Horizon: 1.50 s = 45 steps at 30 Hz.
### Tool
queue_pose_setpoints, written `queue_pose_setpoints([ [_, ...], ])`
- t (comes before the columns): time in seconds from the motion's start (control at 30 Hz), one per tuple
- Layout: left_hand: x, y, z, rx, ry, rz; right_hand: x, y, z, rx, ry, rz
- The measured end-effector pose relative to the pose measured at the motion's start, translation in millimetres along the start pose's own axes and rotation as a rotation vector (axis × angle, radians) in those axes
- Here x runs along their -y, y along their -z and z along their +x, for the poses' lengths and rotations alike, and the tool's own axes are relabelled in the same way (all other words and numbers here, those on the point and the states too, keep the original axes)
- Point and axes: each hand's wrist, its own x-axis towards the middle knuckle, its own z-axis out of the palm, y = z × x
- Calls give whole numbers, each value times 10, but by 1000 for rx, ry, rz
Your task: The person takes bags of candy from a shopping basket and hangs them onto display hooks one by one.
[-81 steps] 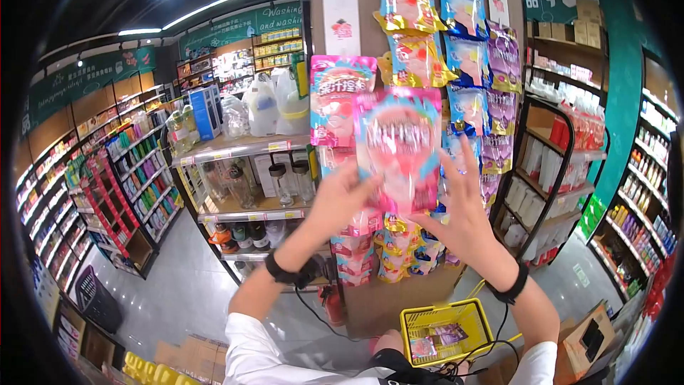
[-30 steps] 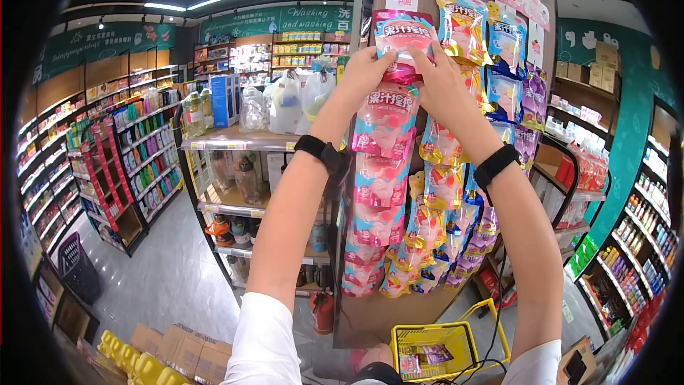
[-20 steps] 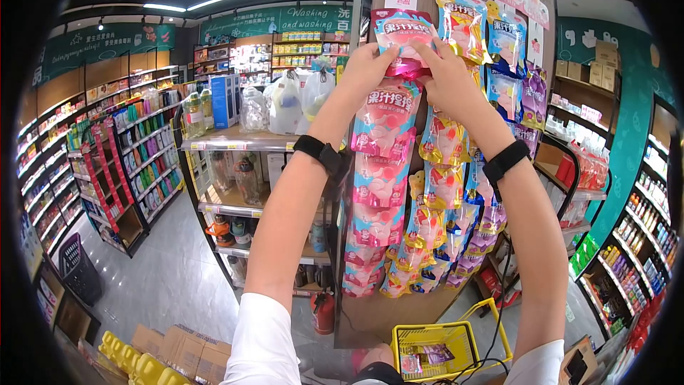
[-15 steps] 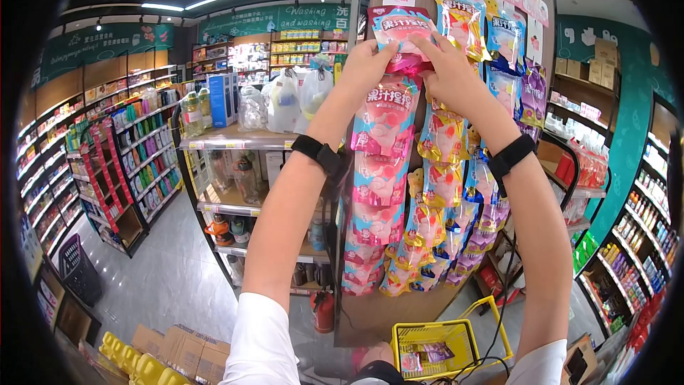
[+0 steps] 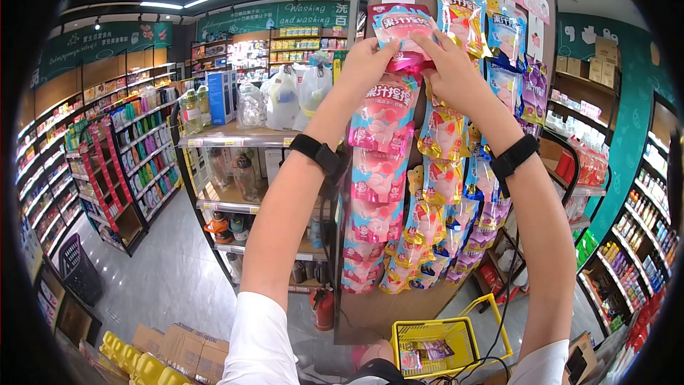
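Observation:
A pink candy bag (image 5: 401,23) hangs at the top of the leftmost strip on the display panel. My left hand (image 5: 367,70) is closed on its lower left side, thumb on the front. On its lower right side, my right hand (image 5: 447,64) grips the same bag, fingers partly hidden behind it. Right below hangs another pink candy bag (image 5: 385,117), at the top of a column of matching bags. Close to my right hand, yellow candy bags (image 5: 462,20) and blue candy bags (image 5: 506,37) hang in neighbouring columns.
A yellow shopping basket (image 5: 402,328) with a few packets stands on the floor below. To the left is a shelf (image 5: 235,140) with bottles and plastic-wrapped goods. A fire extinguisher (image 5: 322,309) stands by the panel's foot. A black basket (image 5: 78,269) is farther left.
Both hands stay on the pink bag with almost the same grip. The bag's top has tilted slightly, and the view has barely shifted.

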Motion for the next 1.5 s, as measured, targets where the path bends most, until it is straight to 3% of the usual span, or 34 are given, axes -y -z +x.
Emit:
queue_pose_setpoints([
  [0.57, -82, -102, -40, -40, 5, -1, -141, 51, 121, -28, 62, 13],
  [0.87, -103, -110, -48, -38, -9, -10, -117, 202, 142, 41, 95, 129],
  [0.97, -132, -97, -107, -48, 13, 28, -27, 268, 62, 119, 17, 233],
  [1.07, -29, -8, -140, -39, -5, -25, 115, 195, -88, 100, 21, 118],
  [1.17, 156, 218, -168, -146, 5, 432, 259, 152, -346, 117, 107, 150],
  [1.27, 334, 243, -463, -253, -15, 171, 613, 355, -891, 194, 219, 102],
  [1.43, 678, 336, -1480, -258, -63, 339, 1277, 1079, -2112, 591, 398, 68],
  [1.5, 930, 271, -2097, -225, 25, 345, 1506, 1396, -2570, 630, 297, 264],
])
